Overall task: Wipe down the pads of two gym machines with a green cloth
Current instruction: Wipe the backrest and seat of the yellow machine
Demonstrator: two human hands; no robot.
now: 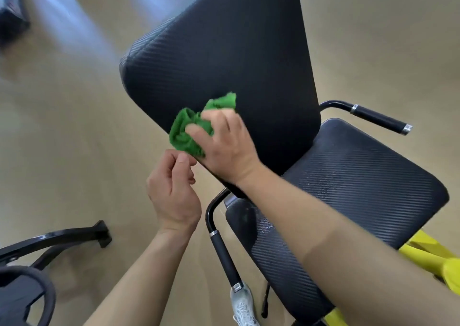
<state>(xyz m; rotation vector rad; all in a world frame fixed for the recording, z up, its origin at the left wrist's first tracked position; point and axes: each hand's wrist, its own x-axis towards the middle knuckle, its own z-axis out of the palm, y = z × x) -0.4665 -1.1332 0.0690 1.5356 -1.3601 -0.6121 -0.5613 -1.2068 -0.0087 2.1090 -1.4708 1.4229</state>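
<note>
Right hand (224, 146) clutched the cloth (179, 136) on the pad (224, 52), covering its right half; left hand (174, 194), at the cloth's 7 o'clock, curled, its grasp unclear.

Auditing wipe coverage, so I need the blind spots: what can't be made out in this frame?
Head view only.
Back pad beneath the green cloth and right hand: covered by them.
Seat pad, middle strip: behind the right forearm.
Left hand: whether it pinches the cloth, unclear.
Dark equipment top left: blurred, cut by the edge.

No readable text, labels or numbers anywhere.
</note>
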